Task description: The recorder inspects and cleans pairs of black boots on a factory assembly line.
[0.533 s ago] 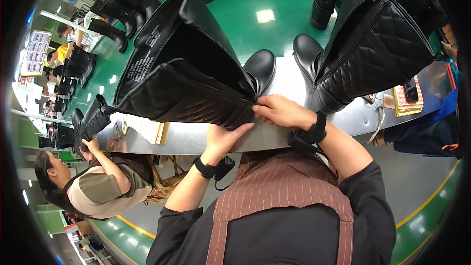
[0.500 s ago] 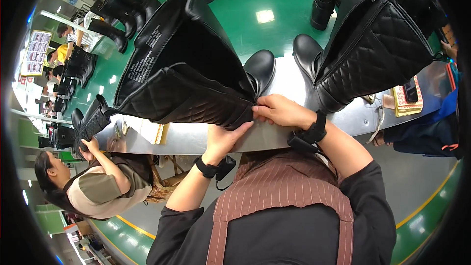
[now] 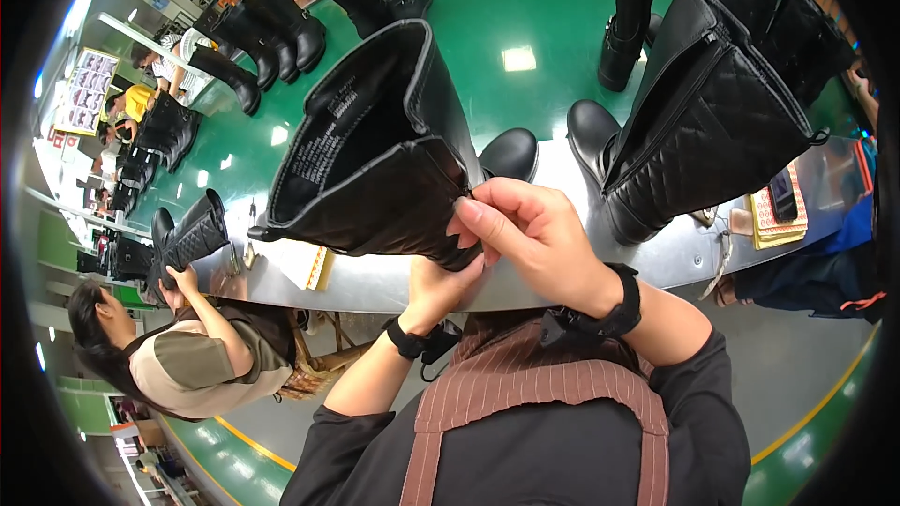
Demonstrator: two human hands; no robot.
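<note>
A tall black quilted boot stands before me on the metal tabletop, its shaft gaping and leaning left, with printed lining inside. At the shaft's side edge, my right hand pinches the boot's zipper between thumb and forefinger; the fingers hide the pull. My left hand grips the near side of the shaft lower down, its fingers partly behind the leather. To the right stands a second quilted boot with its long side zipper undone.
A curved metal table runs across. A phone lies on a yellow-edged paper pad at right; another pad lies left. At left, a co-worker holds a boot. More black boots stand beyond the green floor.
My right hand has risen along the zipper, toward the shaft's top, and the side opening has narrowed. The boot's top has shifted right and lower in view. My left hand still grips the shaft.
</note>
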